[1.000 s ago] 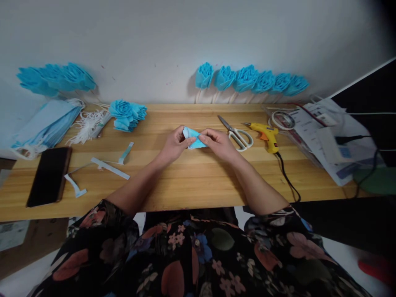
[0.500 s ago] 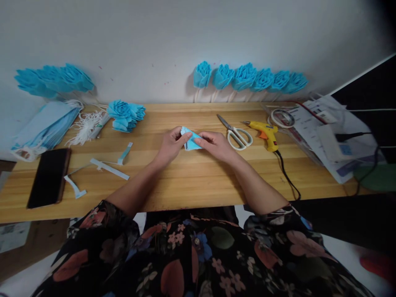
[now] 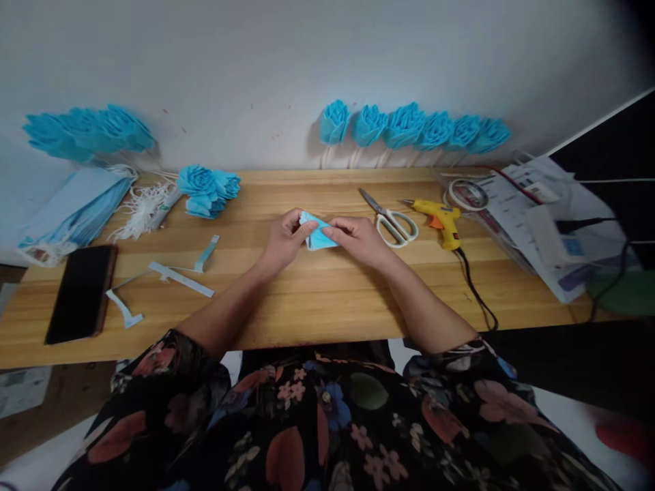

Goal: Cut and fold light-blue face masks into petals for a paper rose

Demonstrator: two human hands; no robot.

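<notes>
Over the middle of the wooden desk (image 3: 317,300), my left hand (image 3: 284,240) and my right hand (image 3: 359,240) meet around a small folded piece of light blue fabric (image 3: 316,233). Both hands pinch it, the left on its left edge, the right on its right side with the thumb and fingers closed. Part of the piece is hidden under my fingers. Just right of my right hand lie white-handled scissors (image 3: 391,222) and a yellow glue gun (image 3: 441,219) with its black cord running to the desk's front edge.
Several blue fabric roses (image 3: 414,128) lean on the wall at the back, more blue roses (image 3: 86,129) at far left and a blue rose cluster (image 3: 207,187) on the desk. Stacked blue masks (image 3: 71,208), white ear loops (image 3: 140,208), cut strips (image 3: 179,276), a phone (image 3: 80,292), a tape roll (image 3: 467,195) and papers (image 3: 542,225) surround the work spot.
My hands stayed in place; the fingers shifted slightly on the blue piece, and my right fingertips moved a little leftwards over it.
</notes>
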